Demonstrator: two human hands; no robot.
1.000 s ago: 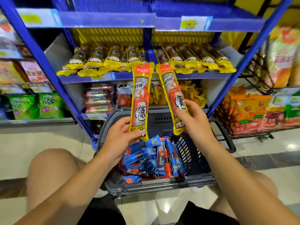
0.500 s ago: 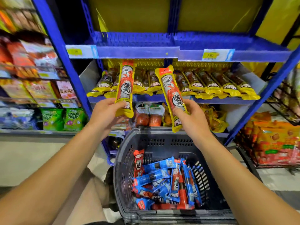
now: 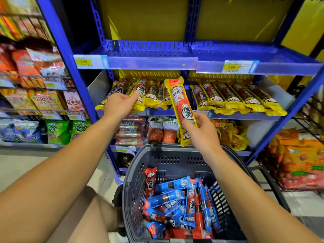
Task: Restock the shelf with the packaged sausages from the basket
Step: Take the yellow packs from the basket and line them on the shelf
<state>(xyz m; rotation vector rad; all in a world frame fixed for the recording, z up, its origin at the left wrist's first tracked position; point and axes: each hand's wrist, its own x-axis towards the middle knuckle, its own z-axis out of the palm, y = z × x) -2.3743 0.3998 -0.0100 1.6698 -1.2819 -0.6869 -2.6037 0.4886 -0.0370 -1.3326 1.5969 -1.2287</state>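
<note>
Yellow pack, left: we have our left hand (image 3: 121, 104) reaching to the middle shelf (image 3: 157, 112), fingers pinching a yellow-edged sausage pack (image 3: 140, 95) among the row already lying there; we judge it is being laid in line with its neighbours, its bottom end toward the shelf lip so the label faces the aisle.
Yellow pack, right: our right hand (image 3: 201, 134) grips a second sausage pack (image 3: 182, 111) by its lower half, held upright in front of the shelf edge and above the basket; we read this as waiting its turn, lifted clear so it can go in next.
Grip state: both grips are closed round a pack, neither free.
Gap to fill: between the left row and the right-hand row (image 3: 236, 99) the shelf shows a bare strip behind the raised pack; that looks the likely slot.
Basket: dark plastic basket (image 3: 140, 172) sits below our arms, holding a loose heap of blue packs (image 3: 168, 199) and red ones (image 3: 150, 181); more stock is left to move.
Shelf unit: blue metal uprights with yellow backing, price tags (image 3: 231, 67) on the shelf above, which is bare where we can see it.
Below: other packaged sausages (image 3: 129, 132) sit on the lower shelf.
Room: a shop aisle with a pale glossy floor (image 3: 26, 165); snack bags fill the racks on either side.
</note>
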